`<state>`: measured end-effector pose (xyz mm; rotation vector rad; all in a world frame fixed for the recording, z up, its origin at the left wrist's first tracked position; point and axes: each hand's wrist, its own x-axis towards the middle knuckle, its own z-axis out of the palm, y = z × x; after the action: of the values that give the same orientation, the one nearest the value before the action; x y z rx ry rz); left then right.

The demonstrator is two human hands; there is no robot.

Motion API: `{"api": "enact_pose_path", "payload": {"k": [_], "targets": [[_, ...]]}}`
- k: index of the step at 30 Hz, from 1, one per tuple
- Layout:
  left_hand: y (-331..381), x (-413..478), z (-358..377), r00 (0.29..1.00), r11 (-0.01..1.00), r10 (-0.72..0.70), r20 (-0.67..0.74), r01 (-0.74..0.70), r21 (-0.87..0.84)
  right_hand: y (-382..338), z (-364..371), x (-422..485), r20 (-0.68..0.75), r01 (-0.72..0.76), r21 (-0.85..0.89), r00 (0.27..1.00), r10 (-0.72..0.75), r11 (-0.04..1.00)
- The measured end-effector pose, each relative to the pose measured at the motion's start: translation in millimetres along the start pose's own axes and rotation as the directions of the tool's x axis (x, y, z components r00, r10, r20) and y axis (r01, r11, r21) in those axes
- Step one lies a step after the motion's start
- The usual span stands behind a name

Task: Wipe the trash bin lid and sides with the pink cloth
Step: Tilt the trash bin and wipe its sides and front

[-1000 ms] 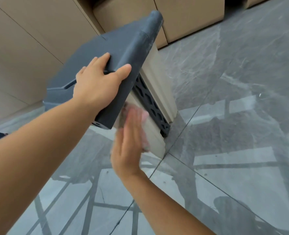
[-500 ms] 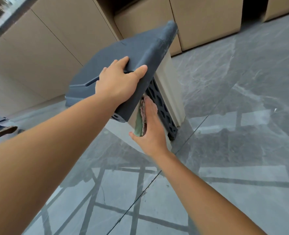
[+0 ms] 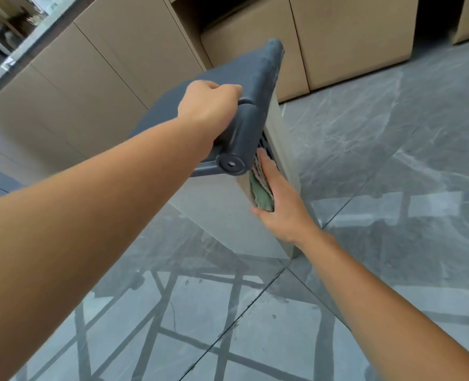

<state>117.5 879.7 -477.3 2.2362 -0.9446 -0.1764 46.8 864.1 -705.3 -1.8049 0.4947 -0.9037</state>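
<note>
One beige trash bin (image 3: 222, 215), dark grey lid (image 3: 244, 78) clenched by left hand (image 3: 208, 105); right hand (image 3: 280, 204) flat, pressing one cloth (image 3: 261, 193).

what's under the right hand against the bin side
A folded cloth, green and pinkish at its showing edges, is pressed flat by the right hand against the beige side of the trash bin. The hand covers most of the cloth.
</note>
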Motion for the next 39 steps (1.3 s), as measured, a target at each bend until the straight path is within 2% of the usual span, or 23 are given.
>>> {"api": "enact_pose_path", "payload": {"k": [4,7,9,11,15,17,22,25,27,33,39], "targets": [[-36.3,5.8,-35.0,0.982,0.959,0.172,-0.078,-0.149,0.242,6.2,-4.9,1.3,-0.203,-0.062,0.014,0.977,0.063,0.998],[-79.0,11.3,-62.7,0.989,0.89,0.148,0.005,-0.135,0.435,7.4,-9.0,9.9,-0.277,-0.204,0.137,0.932,0.235,0.969],[-102.6,16.4,-72.9,0.99,0.856,0.07,0.12,-0.121,0.502,9.7,-13.1,14.2,-0.277,-0.27,0.261,0.899,0.34,0.927],[-118.3,19.3,-73.5,0.983,0.852,0.041,0.177,-0.127,0.507,11.6,-15.6,13.8,-0.26,-0.313,0.37,0.869,0.421,0.875],[-130.5,19.3,-59.9,0.987,0.919,0.068,0.143,-0.119,0.377,16.1,-11.1,13.4,-0.232,-0.338,0.393,0.864,0.448,0.855],[-133.4,20.6,-60.6,0.985,0.904,0.096,0.141,-0.146,0.401,13.3,-8.6,15.1,-0.202,-0.341,0.383,0.876,0.438,0.859],[-145.0,35.4,-84.6,0.957,0.697,0.2,0.212,-0.291,0.655,11.0,-14.9,17.4,-0.187,-0.35,0.356,0.881,0.433,0.866],[-147.3,54.2,-94.6,0.981,0.76,0.102,0.164,-0.183,0.624,13.1,-18.4,17.4,-0.161,-0.351,0.336,0.893,0.42,0.874],[-145.9,60.9,-91.7,0.98,0.809,0.044,0.194,-0.149,0.569,11.9,-17.5,17.9,-0.158,-0.349,0.346,0.893,0.421,0.871],[-151.2,51.3,-74.2,0.994,0.934,0.058,0.095,-0.087,0.346,8.3,-11.8,17.4,-0.164,-0.366,0.335,0.885,0.436,0.868],[-143.1,20.3,-65.5,0.998,0.964,0.055,0.012,-0.056,0.261,13.0,-23.3,16.0,-0.138,-0.382,0.402,0.873,0.467,0.832]]}}
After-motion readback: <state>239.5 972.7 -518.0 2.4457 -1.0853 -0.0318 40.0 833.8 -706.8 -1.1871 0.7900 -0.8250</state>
